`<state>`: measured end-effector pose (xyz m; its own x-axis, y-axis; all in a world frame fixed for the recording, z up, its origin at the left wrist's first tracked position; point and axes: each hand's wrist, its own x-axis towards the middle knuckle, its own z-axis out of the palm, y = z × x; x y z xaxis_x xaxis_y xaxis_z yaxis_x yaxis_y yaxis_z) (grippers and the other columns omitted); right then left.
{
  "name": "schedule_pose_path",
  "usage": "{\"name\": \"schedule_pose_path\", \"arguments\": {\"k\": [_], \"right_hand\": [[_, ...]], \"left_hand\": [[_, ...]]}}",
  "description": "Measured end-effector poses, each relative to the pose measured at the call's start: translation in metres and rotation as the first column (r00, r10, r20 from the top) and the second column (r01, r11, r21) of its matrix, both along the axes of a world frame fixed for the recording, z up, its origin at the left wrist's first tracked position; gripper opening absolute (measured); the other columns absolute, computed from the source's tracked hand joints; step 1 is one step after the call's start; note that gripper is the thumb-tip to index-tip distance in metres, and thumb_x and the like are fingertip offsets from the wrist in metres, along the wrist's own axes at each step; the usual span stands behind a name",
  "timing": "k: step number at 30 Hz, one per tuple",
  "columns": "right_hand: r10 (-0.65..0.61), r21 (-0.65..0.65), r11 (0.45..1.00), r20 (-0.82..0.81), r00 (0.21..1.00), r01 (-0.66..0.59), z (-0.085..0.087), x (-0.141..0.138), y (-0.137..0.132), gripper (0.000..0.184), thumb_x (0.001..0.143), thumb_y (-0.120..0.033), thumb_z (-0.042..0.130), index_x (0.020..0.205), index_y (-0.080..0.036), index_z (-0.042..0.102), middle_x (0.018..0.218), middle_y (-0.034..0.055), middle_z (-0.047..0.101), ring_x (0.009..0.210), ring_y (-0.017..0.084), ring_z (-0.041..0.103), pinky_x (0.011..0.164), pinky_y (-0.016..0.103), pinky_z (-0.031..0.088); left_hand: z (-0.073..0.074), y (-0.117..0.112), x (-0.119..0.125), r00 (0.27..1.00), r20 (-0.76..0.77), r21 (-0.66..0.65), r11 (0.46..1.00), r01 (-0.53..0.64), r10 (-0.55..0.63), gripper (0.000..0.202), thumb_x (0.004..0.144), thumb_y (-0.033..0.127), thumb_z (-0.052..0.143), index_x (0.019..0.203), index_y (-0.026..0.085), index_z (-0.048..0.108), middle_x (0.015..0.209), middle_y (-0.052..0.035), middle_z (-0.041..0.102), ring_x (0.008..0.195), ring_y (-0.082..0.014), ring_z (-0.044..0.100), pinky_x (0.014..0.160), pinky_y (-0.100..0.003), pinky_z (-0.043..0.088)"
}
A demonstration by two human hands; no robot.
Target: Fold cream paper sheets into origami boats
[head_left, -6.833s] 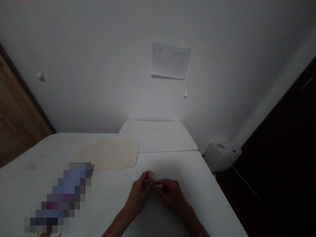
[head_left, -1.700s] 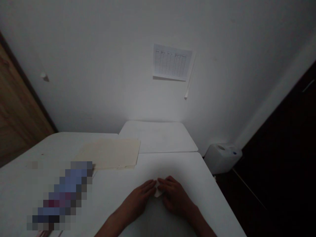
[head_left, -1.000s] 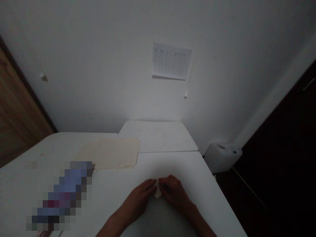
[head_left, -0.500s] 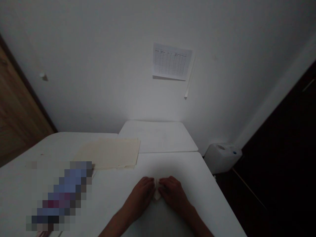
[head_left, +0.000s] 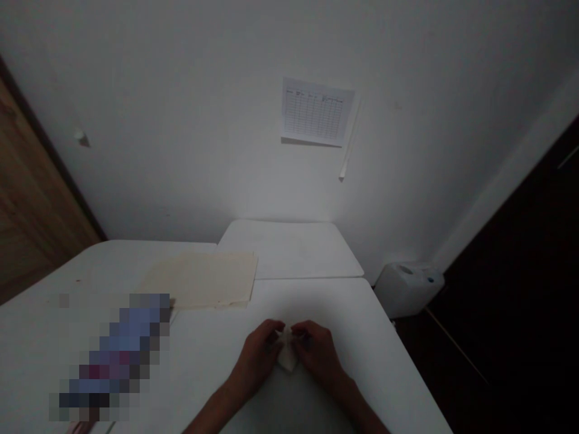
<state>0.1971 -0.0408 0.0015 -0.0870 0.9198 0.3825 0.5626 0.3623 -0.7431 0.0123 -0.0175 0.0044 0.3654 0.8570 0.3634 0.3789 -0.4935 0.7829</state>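
A small folded piece of pale paper [head_left: 288, 360] lies between my two hands, low in the middle of the head view, over the white table. My left hand [head_left: 262, 349] pinches its left side, with the thumb and fingertips curled together. From the other side my right hand [head_left: 316, 348] grips the paper the same way. The fingertips of both hands almost meet at its top. Its lower end shows as a point toward me, while the hands cover its sides.
Cream paper sheets [head_left: 203, 280] lie on the white table [head_left: 353, 325], left of my hands. Nearer on the left is a blurred-out bluish object [head_left: 122, 337]. A printed chart [head_left: 316, 113] hangs on the wall. A white plastic container [head_left: 407, 289] stands beyond the table's right edge.
My fingers have lifted and arched a little, and more of the folded paper shows between them. Both hands stay in nearly the same place.
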Motion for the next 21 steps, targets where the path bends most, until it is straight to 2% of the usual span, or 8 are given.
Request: {"name": "schedule_pose_path", "arguments": {"k": [3,6,10,14,21], "right_hand": [[0.011,-0.018,1.000,-0.100,0.995,-0.013,0.003,-0.002,0.000,0.021,0.074,-0.013,0.062,0.094,-0.020,0.067,0.086,0.0023,0.069,0.073,0.015,0.064,0.070,0.026,0.052],[-0.020,-0.041,0.999,-0.160,0.987,0.014,0.005,-0.003,0.001,0.019,0.077,-0.022,0.065,0.096,-0.019,0.067,0.084,0.0033,0.069,0.070,0.016,0.065,0.067,0.027,0.053],[-0.023,-0.098,0.995,-0.248,0.969,-0.002,0.008,-0.002,0.004,0.023,0.081,-0.036,0.063,0.096,-0.019,0.070,0.089,0.0065,0.072,0.079,0.020,0.067,0.073,0.031,0.055],[0.007,-0.175,0.983,-0.297,0.955,-0.061,0.010,0.001,0.007,0.023,0.082,-0.037,0.062,0.091,-0.019,0.073,0.086,0.0062,0.073,0.080,0.022,0.068,0.074,0.033,0.054],[0.061,-0.224,0.964,-0.328,0.943,-0.141,0.013,0.004,0.007,0.024,0.085,-0.036,0.060,0.092,-0.018,0.074,0.085,0.0048,0.073,0.077,0.020,0.067,0.070,0.030,0.052]], "left_hand": [[0.005,0.000,0.001,0.995,0.093,-0.071,0.997,-0.015,0.022,0.029,0.075,0.015,0.054,0.103,0.021,0.058,0.091,-0.0021,0.067,0.074,-0.0152,0.063,0.070,-0.029,0.054],[0.006,0.002,0.000,0.985,0.170,-0.166,0.986,-0.008,0.037,0.028,0.075,0.020,0.058,0.102,0.020,0.059,0.092,-0.0033,0.068,0.074,-0.0156,0.064,0.070,-0.029,0.055],[0.005,0.003,-0.001,0.969,0.247,-0.257,0.966,0.038,0.028,0.030,0.076,0.027,0.062,0.104,0.018,0.060,0.093,-0.0067,0.070,0.080,-0.0184,0.066,0.075,-0.032,0.056],[0.007,0.001,0.000,0.959,0.283,-0.267,0.960,0.084,-0.005,0.025,0.077,0.028,0.063,0.099,0.018,0.061,0.091,-0.0063,0.070,0.081,-0.0188,0.067,0.076,-0.032,0.056],[0.009,-0.001,0.002,0.951,0.310,-0.244,0.967,0.078,0.001,0.018,0.078,0.029,0.065,0.093,0.018,0.063,0.087,-0.0039,0.068,0.078,-0.0168,0.065,0.074,-0.028,0.055]]}}
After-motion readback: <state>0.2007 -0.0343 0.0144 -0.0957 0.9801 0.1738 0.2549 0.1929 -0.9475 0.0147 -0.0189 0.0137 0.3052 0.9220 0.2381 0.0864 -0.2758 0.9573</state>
